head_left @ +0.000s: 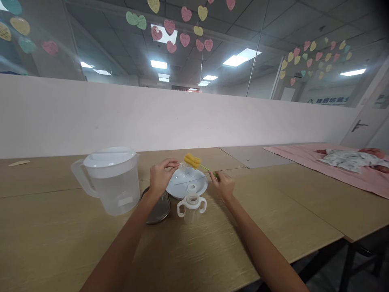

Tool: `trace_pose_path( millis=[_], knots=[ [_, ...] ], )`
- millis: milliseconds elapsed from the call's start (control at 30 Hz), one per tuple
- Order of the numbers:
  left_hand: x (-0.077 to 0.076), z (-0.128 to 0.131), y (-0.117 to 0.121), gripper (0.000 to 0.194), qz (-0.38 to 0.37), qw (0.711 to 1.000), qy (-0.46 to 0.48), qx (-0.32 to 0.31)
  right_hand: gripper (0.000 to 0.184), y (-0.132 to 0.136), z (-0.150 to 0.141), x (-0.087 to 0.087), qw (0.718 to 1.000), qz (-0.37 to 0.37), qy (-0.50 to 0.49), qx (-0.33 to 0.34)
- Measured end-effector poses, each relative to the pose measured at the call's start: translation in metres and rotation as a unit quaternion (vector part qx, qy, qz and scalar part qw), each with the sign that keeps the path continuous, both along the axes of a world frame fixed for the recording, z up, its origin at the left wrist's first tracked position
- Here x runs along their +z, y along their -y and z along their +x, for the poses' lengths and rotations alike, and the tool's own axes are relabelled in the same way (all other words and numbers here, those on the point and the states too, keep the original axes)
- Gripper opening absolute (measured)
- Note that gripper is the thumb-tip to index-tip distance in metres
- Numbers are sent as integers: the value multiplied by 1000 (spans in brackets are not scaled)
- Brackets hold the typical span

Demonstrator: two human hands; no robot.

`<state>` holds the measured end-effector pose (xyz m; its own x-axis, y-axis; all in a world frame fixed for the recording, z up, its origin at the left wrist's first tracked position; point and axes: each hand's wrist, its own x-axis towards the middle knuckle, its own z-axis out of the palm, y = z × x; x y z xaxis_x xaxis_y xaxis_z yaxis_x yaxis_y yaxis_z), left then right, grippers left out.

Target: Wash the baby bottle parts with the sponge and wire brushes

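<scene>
My left hand (162,175) pinches a small clear bottle nipple (182,166) over the far left rim of a white bowl (173,188). In my right hand (223,184) is the green handle of a bottle brush (192,161), its yellow sponge head close to the nipple; whether they touch I cannot tell. Inside the bowl lie a white ring (192,188) and a thin straw-like piece. Just in front of the bowl stands a clear baby bottle (192,211) with two white handles and an open top. A dark metal tray (159,210) sits partly behind my left forearm.
To the left stands a large lidded plastic pitcher (117,182) with clear liquid. At the right, a doll-like figure in patterned cloth (346,159) lies on a pink cloth (300,156). A white wall (182,117) with glass above borders the table's back.
</scene>
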<state>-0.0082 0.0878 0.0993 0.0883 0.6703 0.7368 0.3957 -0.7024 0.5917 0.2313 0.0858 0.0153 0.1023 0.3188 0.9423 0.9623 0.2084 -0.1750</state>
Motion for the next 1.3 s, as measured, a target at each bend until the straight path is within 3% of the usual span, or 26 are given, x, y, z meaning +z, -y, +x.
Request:
trace_pose_path(
  millis=[233,433,600,700,833,933,1133,1200,1300],
  knots=[
    [3,0,2,9,46,998,20,-25,39,0,-1,-1,997,40,27,65],
    [6,1,8,5,59,998,-11,-31,36,0,-1,2,998,57,-8,24],
    [6,2,9,5,58,998,-4,-36,38,-3,0,-1,998,55,18,22],
    [5,4,6,19,42,998,38,-39,42,-4,-3,-4,999,34,32,-7],
    [3,3,0,26,20,999,32,-8,41,0,-9,-3,998,30,49,26],
    [4,0,-2,23,2,998,9,54,38,4,-13,-2,997,33,53,44],
    [20,-18,3,22,-52,970,-142,191,36,4,-11,-2,998,38,31,44],
    [24,-30,3,19,-106,945,-243,192,37,2,-9,-2,999,38,15,36],
    [22,-45,-1,12,-220,878,-398,150,38,1,-6,-3,999,38,12,31]
  ],
)
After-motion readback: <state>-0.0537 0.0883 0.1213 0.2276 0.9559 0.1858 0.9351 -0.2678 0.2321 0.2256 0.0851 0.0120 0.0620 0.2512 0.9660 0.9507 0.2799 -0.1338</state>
